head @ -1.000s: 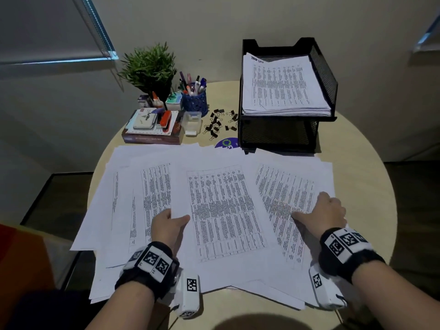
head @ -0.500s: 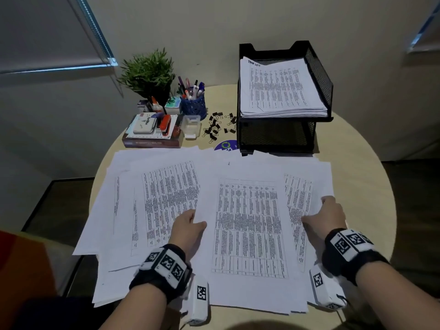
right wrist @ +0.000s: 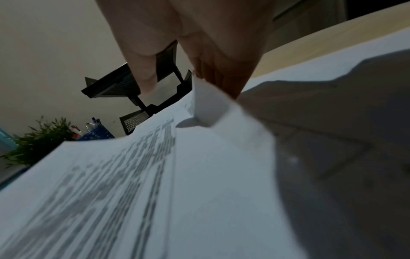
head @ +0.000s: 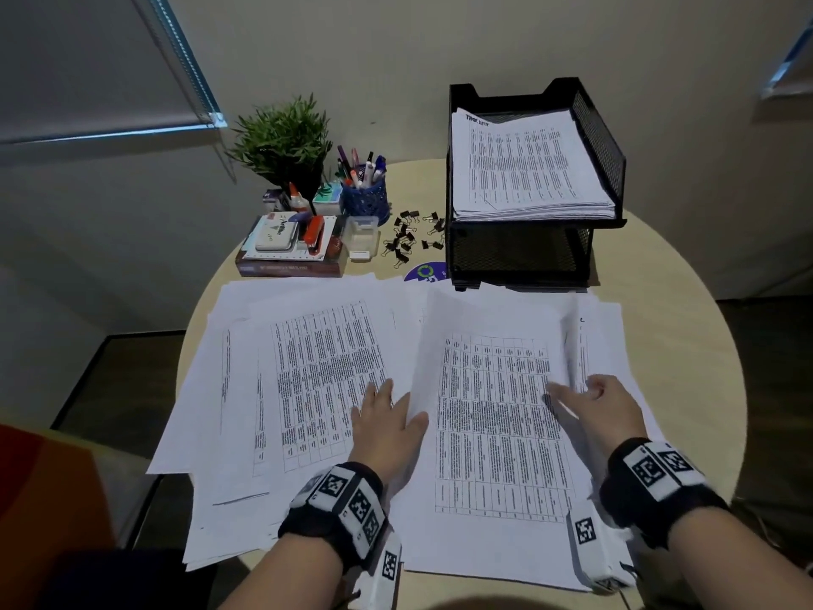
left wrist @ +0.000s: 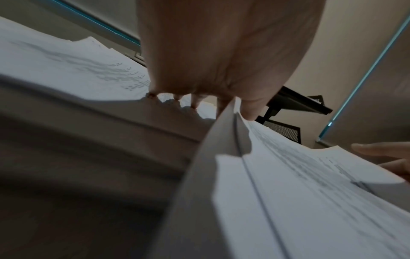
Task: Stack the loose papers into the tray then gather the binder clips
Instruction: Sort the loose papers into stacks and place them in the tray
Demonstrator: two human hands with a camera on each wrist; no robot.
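A: Where are the papers (head: 325,367) lying?

B: They are spreading across the near half of the round worktop (head: 686,345), overlapping one another, with a few edges hanging over the near left rim. One sheaf (head: 492,416) is lying on top at the right.

A: What are the hands doing?

B: The left hand (head: 387,427) is lying flat with straight fingers at the sheaf's left edge; in the left wrist view that edge is lifting and curling against the fingers. The right hand (head: 600,411) is resting with fingers spread at the sheaf's right edge, thumb on top, and the right wrist view shows a paper edge standing up against the fingers.

A: And the tray (head: 602,138)?

B: It is sitting at the far right of the worktop, its upper tier holding a stack of printed sheets. The clips (head: 411,237) are lying scattered just left of it, beside a clear box (head: 361,235).
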